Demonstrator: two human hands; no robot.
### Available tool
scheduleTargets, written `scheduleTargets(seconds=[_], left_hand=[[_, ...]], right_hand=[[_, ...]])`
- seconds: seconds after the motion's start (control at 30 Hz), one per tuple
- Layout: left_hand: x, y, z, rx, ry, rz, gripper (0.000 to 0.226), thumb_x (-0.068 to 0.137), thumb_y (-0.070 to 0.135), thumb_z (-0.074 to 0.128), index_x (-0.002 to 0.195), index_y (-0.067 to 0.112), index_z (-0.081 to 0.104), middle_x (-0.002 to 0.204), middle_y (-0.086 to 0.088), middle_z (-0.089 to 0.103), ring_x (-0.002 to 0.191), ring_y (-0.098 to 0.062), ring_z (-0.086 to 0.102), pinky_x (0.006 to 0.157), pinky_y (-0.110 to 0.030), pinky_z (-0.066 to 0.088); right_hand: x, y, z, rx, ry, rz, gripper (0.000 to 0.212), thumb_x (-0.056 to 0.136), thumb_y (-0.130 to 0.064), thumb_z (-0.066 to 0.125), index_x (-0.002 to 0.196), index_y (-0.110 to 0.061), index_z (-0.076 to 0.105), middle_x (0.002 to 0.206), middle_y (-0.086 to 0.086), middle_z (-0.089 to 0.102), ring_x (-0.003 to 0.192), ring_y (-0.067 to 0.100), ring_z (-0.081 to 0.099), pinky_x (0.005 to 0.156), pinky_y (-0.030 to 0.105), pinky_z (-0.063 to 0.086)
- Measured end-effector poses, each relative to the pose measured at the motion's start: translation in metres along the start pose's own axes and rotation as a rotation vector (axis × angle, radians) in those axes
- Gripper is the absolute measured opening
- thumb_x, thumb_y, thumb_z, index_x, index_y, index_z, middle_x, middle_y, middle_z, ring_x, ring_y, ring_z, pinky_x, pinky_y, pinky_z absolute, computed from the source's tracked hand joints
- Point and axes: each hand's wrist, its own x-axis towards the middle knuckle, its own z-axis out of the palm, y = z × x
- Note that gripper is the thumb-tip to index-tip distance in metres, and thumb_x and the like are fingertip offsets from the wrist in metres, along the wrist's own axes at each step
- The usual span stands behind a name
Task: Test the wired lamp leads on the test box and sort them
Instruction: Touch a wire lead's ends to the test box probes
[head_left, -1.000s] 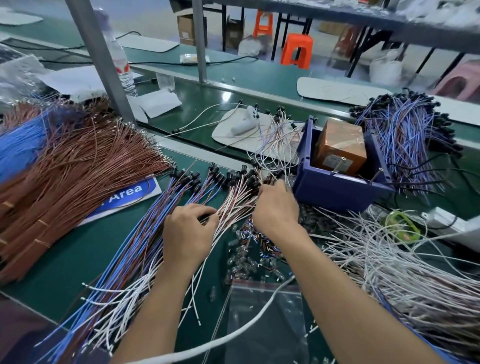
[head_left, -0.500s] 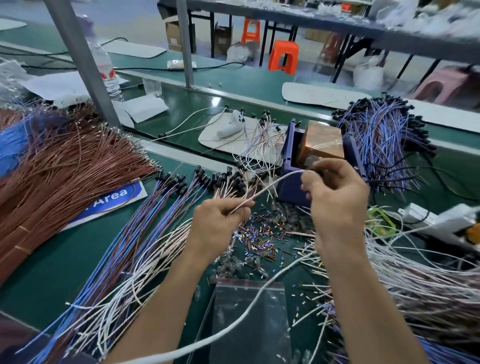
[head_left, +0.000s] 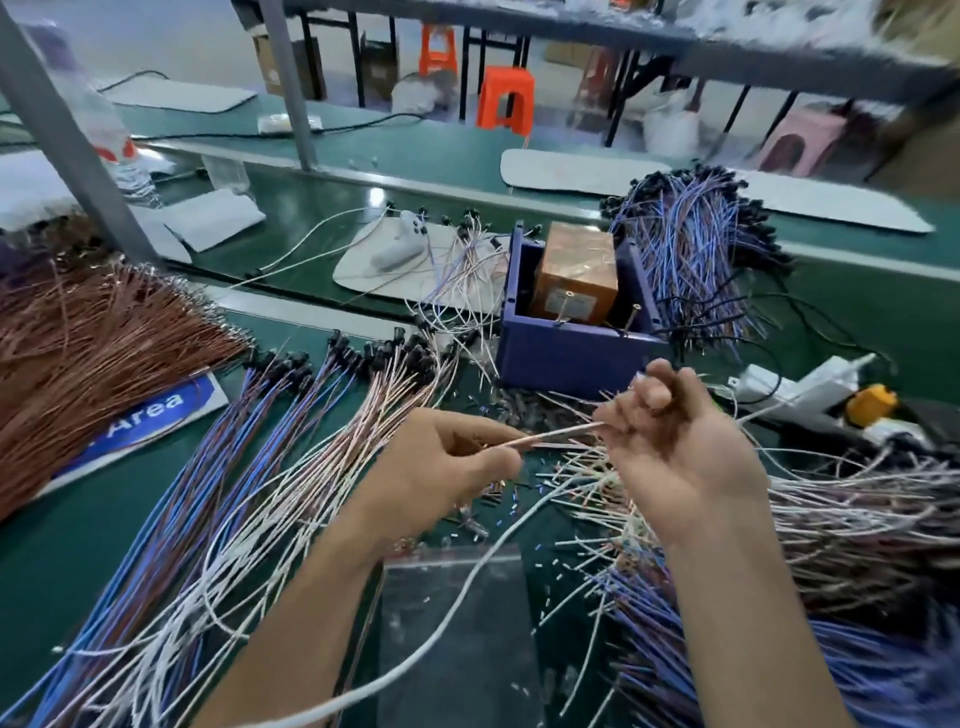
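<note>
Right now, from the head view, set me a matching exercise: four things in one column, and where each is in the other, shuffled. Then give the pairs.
Things
1. lead
2. brown wire pile
3. blue box
4. nearer orange stool

Places
A. far left of the bench
B. in the background, off the bench
C. stretched from the left hand to the right hand
D. mid-bench, with a brownish block inside

Pairs: 1-C, 2-A, 3-D, 4-B
</note>
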Motion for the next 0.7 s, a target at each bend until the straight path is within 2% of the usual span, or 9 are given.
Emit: scheduleTargets(seconds=[0.1,0.17,0.3,0.37,0.43,0.5,0.57,0.63,0.7], left_hand=[[0.001,0.004,-0.006,0.002,0.03,-0.015,0.01,0.091,0.022,0.075,0.092,0.029,0.083,0.061,-0.005,0.069,0.049,-0.009,0.056,0.048,-0.016,0.043],[0.004,0.006,-0.007,0.088,0.043,-0.036,0.013,0.09,0.019,0.077,0.085,0.029,0.083,0.059,-0.004,0.07,0.049,-0.008,0.057,0.048,-0.019,0.045],[0.006,0.007,-0.009,0.202,0.038,-0.047,0.011,0.087,0.025,0.081,0.081,0.034,0.083,0.065,-0.002,0.074,0.051,-0.008,0.058,0.047,-0.021,0.046],[0.004,0.004,-0.015,0.22,0.072,-0.059,0.016,0.085,0.022,0.083,0.08,0.037,0.083,0.068,-0.001,0.076,0.054,-0.009,0.062,0.051,-0.022,0.05],[0.0,-0.001,-0.025,0.208,0.136,-0.083,0.018,0.082,0.018,0.084,0.081,0.036,0.083,0.069,-0.002,0.076,0.058,-0.01,0.067,0.056,-0.019,0.054],[-0.005,-0.007,-0.037,0.125,0.239,-0.121,0.013,0.079,0.016,0.084,0.08,0.028,0.084,0.069,-0.006,0.076,0.057,-0.013,0.065,0.055,-0.017,0.053],[-0.006,-0.014,-0.044,-0.057,0.377,-0.162,0.005,0.078,0.011,0.081,0.075,0.014,0.082,0.064,-0.008,0.073,0.053,-0.011,0.061,0.05,-0.015,0.05],[-0.005,-0.02,-0.046,-0.186,0.499,-0.18,0.008,0.084,0.003,0.076,0.077,0.007,0.078,0.058,-0.003,0.07,0.047,-0.007,0.059,0.049,-0.013,0.05],[-0.003,-0.022,-0.042,-0.225,0.539,-0.18,0.002,0.085,0.004,0.075,0.083,0.003,0.075,0.058,-0.001,0.071,0.046,-0.006,0.062,0.051,-0.012,0.051]], right_hand=[[-0.003,-0.02,-0.014,0.023,0.006,-0.032,0.03,0.098,-0.027,0.051,0.075,-0.014,0.065,0.057,-0.003,0.035,0.049,0.015,0.029,0.053,0.028,0.041],[-0.006,-0.025,-0.022,0.065,-0.027,-0.046,0.019,0.088,-0.021,0.057,0.072,-0.013,0.063,0.055,-0.003,0.03,0.048,0.014,0.024,0.047,0.027,0.037],[-0.01,-0.029,-0.035,0.106,-0.032,-0.069,0.023,0.091,-0.019,0.054,0.069,-0.013,0.06,0.05,-0.005,0.025,0.047,0.013,0.02,0.047,0.027,0.028],[-0.009,-0.033,-0.042,0.192,0.029,-0.083,0.03,0.096,-0.014,0.048,0.067,-0.013,0.056,0.05,-0.005,0.023,0.046,0.013,0.018,0.045,0.027,0.026],[-0.008,-0.04,-0.05,0.282,0.092,-0.111,0.028,0.092,-0.008,0.046,0.066,-0.013,0.052,0.051,-0.005,0.023,0.044,0.013,0.018,0.042,0.026,0.027],[-0.009,-0.047,-0.058,0.335,0.147,-0.152,0.022,0.087,-0.004,0.047,0.066,-0.012,0.051,0.052,-0.005,0.023,0.044,0.013,0.019,0.041,0.025,0.028],[-0.01,-0.051,-0.065,0.366,0.188,-0.18,0.021,0.086,-0.003,0.046,0.068,-0.012,0.051,0.054,-0.005,0.022,0.045,0.013,0.019,0.042,0.025,0.028],[-0.009,-0.054,-0.071,0.405,0.23,-0.183,0.032,0.097,-0.001,0.037,0.071,-0.012,0.05,0.056,-0.005,0.023,0.046,0.013,0.019,0.046,0.025,0.026],[-0.008,-0.054,-0.073,0.417,0.266,-0.191,0.038,0.104,-0.003,0.03,0.073,-0.012,0.05,0.056,-0.005,0.024,0.046,0.013,0.02,0.047,0.024,0.026]])
